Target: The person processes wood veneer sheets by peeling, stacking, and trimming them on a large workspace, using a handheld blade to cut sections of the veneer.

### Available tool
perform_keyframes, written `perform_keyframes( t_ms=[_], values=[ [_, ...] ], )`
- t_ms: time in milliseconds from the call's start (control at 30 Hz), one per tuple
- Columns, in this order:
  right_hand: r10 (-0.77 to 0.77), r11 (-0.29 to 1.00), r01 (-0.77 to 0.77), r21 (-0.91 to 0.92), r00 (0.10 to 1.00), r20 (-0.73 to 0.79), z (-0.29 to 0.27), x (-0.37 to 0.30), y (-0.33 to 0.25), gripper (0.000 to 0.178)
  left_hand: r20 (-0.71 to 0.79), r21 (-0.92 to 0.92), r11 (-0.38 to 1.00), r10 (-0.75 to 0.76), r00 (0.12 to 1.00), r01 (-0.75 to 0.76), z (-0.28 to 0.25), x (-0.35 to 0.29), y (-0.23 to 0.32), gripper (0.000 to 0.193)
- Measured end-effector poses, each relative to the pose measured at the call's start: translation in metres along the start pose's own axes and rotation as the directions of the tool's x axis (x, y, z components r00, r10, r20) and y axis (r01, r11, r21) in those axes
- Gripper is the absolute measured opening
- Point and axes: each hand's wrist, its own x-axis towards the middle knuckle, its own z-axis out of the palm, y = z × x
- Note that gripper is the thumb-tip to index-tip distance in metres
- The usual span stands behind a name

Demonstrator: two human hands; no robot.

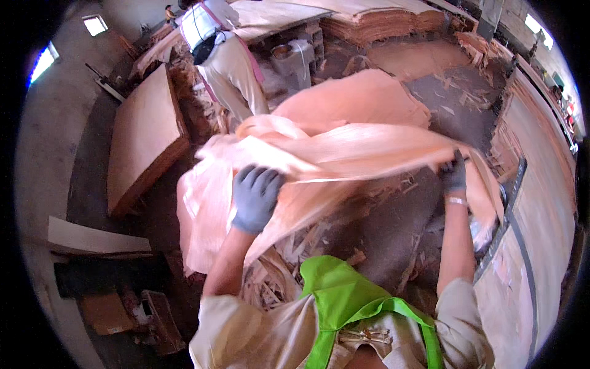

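Note:
A large, thin sheet of pale pinkish wood veneer (375, 147) stretches in loose folds between my two raised arms. My left hand (255, 200), in a grey glove, is closed on its near edge, knuckles up. Farther right, my right hand (453, 173), in a darker-looking grey glove, grips the same edge near the sheet's right end, where the veneer droops past the wrist. The sheet's left part hangs down beyond my left forearm. Parts of it are smeared by motion. Behind it lies more reddish veneer (356, 98), its lower part hidden by the held sheet.
A co-worker (224, 67) bends over at the far left. Veneer stacks stand at the left (144, 141) and far back (381, 24). Broken veneer scraps (270, 280) litter the floor. Along the right runs a long veneer-covered surface (534, 209) with a dark bar (504, 215) at its edge.

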Motion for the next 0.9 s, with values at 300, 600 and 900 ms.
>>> perform_keyframes(
  t_ms=[300, 600, 900],
  values=[
    [0.028, 0.974, -0.001, -0.229, 0.993, 0.116, 0.148, 0.183, 0.076, 0.025, 0.374, -0.003, 0.953, -0.281, 0.884, 0.304, 0.041, -0.121, 0.023, 0.062],
    [-0.018, 0.685, -0.029, -0.728, 0.998, -0.057, 0.117, 0.273, 0.112, 0.023, 0.511, 0.108, 0.899, -0.416, 0.752, 0.424, 0.238, 0.009, 0.052, 0.064],
    [0.05, 0.732, -0.306, -0.609, 0.915, -0.4, -0.195, -0.006, -0.007, 0.033, 0.733, 0.066, 0.99, -0.131, 0.667, 0.121, 0.422, 0.031, 0.034, 0.064]
  ],
)
